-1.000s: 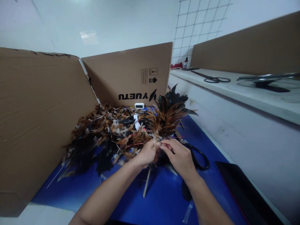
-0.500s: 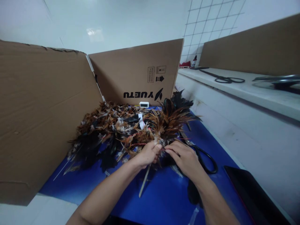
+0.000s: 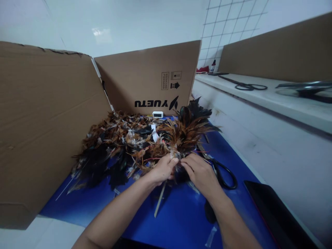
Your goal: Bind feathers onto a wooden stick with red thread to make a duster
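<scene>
Two hands meeting at the centre of the tabletop (image 3: 181,221), fingertips nearly touching. Left hand (image 3: 163,169) closed around a pale wooden stick (image 3: 159,200) at the point where brown and black feathers are bound on; stick tail pointing toward 6 o'clock, just above the blue mat. Right hand (image 3: 201,173) pinching at the same binding point from 3 o'clock, fingers curled; whatever is held between them too small to make out. Feather bundle (image 3: 186,129) fanning away toward 1 o'clock from the grip.

Loose feather pile (image 3: 116,145) spread from 9 to 12 o'clock, touching the bundle at its near edge. Black-handled scissors (image 3: 223,173) lying just beside the right hand at 3 o'clock, partly under the wrist. Cardboard screen (image 3: 46,121) standing at 9 o'clock, printed box panel (image 3: 150,79) at 12. Dark flat object (image 3: 275,214) at 4 o'clock.

Risks, as judged:
- Slack grip of left hand likely to let bound feathers slip round the stick or shed.
- Loose pile so close: stray quills apt to snag into the binding.
- Right wrist dragging over scissors: possible nick, or scissors pushed off toward 4 o'clock.
- Light feathers prone to drifting at any sharp movement.
</scene>
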`<move>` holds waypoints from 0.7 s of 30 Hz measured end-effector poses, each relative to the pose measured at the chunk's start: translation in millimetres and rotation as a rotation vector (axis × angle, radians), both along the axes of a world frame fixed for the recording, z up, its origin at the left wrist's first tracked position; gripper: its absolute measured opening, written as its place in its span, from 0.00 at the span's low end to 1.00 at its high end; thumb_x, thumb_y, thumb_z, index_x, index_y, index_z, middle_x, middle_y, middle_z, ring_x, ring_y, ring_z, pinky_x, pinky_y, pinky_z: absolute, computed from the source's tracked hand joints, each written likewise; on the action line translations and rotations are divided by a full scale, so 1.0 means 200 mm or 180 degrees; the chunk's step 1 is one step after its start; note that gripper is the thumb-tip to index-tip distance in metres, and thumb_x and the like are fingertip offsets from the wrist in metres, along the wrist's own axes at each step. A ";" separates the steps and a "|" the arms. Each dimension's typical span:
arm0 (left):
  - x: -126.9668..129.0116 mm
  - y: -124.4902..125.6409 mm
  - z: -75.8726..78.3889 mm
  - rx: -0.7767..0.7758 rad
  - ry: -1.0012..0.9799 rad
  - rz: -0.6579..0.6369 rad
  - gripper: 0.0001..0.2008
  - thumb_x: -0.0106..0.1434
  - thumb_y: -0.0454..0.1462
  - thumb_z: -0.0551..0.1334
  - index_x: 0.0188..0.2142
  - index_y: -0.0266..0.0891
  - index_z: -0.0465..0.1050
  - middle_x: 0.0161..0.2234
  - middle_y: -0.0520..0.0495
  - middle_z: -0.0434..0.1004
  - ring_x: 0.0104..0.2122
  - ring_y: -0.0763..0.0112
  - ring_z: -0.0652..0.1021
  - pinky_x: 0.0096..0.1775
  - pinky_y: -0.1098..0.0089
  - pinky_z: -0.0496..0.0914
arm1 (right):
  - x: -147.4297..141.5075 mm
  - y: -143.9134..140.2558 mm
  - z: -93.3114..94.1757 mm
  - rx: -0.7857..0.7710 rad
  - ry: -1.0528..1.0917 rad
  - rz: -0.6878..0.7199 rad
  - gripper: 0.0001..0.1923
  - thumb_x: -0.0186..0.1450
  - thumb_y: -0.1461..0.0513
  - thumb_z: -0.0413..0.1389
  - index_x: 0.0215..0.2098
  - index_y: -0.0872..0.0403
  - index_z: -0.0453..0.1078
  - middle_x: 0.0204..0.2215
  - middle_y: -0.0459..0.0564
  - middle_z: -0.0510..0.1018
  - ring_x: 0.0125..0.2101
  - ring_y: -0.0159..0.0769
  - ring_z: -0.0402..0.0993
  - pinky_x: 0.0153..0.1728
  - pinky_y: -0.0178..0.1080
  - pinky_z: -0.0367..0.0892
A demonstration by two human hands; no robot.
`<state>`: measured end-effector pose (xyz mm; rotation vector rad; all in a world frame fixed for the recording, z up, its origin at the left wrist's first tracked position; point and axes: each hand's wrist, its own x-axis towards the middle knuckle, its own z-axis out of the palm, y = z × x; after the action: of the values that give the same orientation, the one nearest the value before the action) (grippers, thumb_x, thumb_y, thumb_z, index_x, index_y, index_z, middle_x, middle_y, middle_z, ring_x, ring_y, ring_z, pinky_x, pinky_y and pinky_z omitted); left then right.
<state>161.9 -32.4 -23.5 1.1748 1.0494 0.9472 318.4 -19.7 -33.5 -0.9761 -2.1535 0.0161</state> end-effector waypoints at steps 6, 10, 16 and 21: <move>0.03 0.00 0.01 0.0204 0.0229 0.0022 0.17 0.57 0.50 0.56 0.26 0.39 0.56 0.17 0.58 0.52 0.16 0.81 0.55 0.18 0.78 0.54 | -0.01 -0.02 0.03 -0.0368 0.0374 0.0042 0.04 0.63 0.65 0.50 0.33 0.52 0.66 0.29 0.48 0.72 0.32 0.36 0.69 0.36 0.39 0.64; 0.01 -0.01 0.02 0.0181 0.0451 0.0060 0.16 0.57 0.49 0.56 0.27 0.39 0.58 0.17 0.57 0.54 0.16 0.79 0.57 0.19 0.77 0.55 | 0.00 -0.03 0.06 -0.0491 0.0517 0.0062 0.06 0.60 0.67 0.53 0.36 0.52 0.66 0.31 0.47 0.73 0.31 0.34 0.69 0.35 0.37 0.65; -0.04 -0.04 0.06 0.0008 0.0935 0.0094 0.15 0.58 0.49 0.55 0.31 0.39 0.59 0.19 0.57 0.55 0.18 0.79 0.58 0.19 0.77 0.55 | 0.01 -0.03 0.06 -0.0514 0.0491 0.0110 0.06 0.62 0.66 0.52 0.37 0.53 0.68 0.32 0.48 0.73 0.32 0.34 0.70 0.35 0.37 0.66; -0.07 -0.05 0.07 0.0099 0.1440 0.0069 0.13 0.60 0.47 0.52 0.31 0.38 0.59 0.20 0.56 0.56 0.18 0.78 0.60 0.21 0.75 0.59 | 0.01 -0.03 0.05 -0.0328 0.0381 0.0025 0.07 0.64 0.64 0.49 0.35 0.53 0.69 0.32 0.48 0.73 0.32 0.34 0.70 0.38 0.37 0.64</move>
<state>148.7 -41.5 -9.3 1.4449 1.4108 0.7298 321.1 -26.0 -24.2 -0.9996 -2.0634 0.1866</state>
